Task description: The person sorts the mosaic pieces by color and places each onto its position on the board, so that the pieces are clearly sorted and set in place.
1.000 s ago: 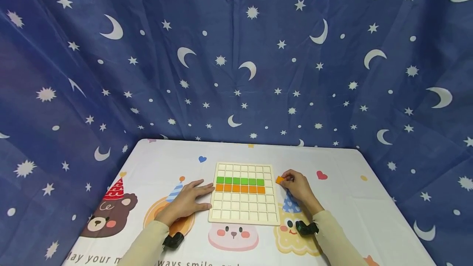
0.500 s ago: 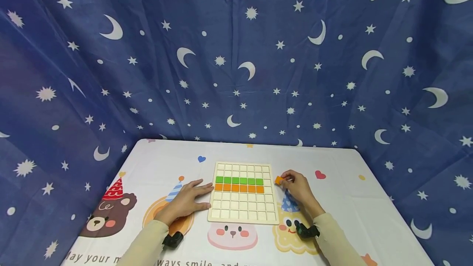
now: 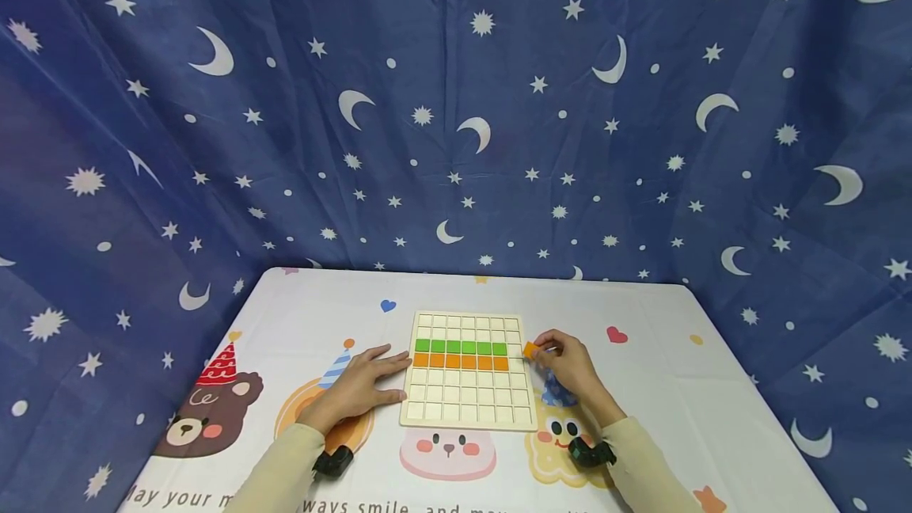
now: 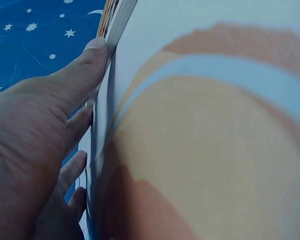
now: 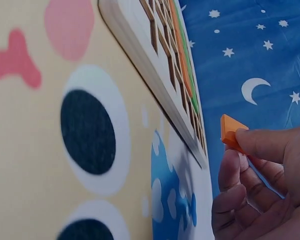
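A pale wooden grid board (image 3: 469,400) lies on the table, with a row of green square tiles (image 3: 461,347) and, just below it, a row of orange square tiles (image 3: 461,361). The cell at the right end of each coloured row holds no tile. My right hand (image 3: 568,364) pinches a loose orange tile (image 5: 232,131) between thumb and fingers, at the board's right edge. On the other side, my left hand (image 3: 362,382) rests with spread, straight fingers, its thumb and fingertips touching the board's left edge.
The white tablecloth (image 3: 641,355) carries printed cartoon figures, hearts and lettering. Behind the table hangs a dark blue curtain (image 3: 456,141) with moons and stars. A black device (image 3: 333,462) sits at the left wrist, another black device (image 3: 591,452) at the right.
My right hand has moved slightly left with the orange tile, bringing it to the board's right edge. The left hand stays in place.
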The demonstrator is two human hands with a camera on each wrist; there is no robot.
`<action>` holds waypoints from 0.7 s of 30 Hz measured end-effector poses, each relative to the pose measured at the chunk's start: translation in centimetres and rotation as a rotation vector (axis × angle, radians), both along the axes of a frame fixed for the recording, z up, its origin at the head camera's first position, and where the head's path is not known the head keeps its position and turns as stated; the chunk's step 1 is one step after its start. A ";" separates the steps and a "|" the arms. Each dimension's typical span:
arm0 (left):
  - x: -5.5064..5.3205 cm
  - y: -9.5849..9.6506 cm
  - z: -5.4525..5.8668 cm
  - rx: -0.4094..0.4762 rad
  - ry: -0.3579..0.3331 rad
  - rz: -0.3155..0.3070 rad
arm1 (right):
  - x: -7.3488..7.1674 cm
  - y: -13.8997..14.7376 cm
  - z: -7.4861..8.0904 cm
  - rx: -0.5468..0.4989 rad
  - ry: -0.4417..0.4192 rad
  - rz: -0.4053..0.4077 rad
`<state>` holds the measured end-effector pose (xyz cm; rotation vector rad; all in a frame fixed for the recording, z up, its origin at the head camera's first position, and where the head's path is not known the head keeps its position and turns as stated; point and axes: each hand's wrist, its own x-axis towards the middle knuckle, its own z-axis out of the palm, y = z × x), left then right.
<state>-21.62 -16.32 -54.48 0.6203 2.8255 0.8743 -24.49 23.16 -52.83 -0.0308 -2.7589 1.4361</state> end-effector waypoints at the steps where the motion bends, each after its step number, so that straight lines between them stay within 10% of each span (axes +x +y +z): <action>1: 0.0 0.0 0.0 0.000 0.003 0.003 | 0.0 -0.1 0.0 0.000 0.000 0.003; 21: -0.1 0.0 0.0 -0.006 -0.012 0.008 | 0.1 -1.1 -1.0 0.001 -0.023 0.102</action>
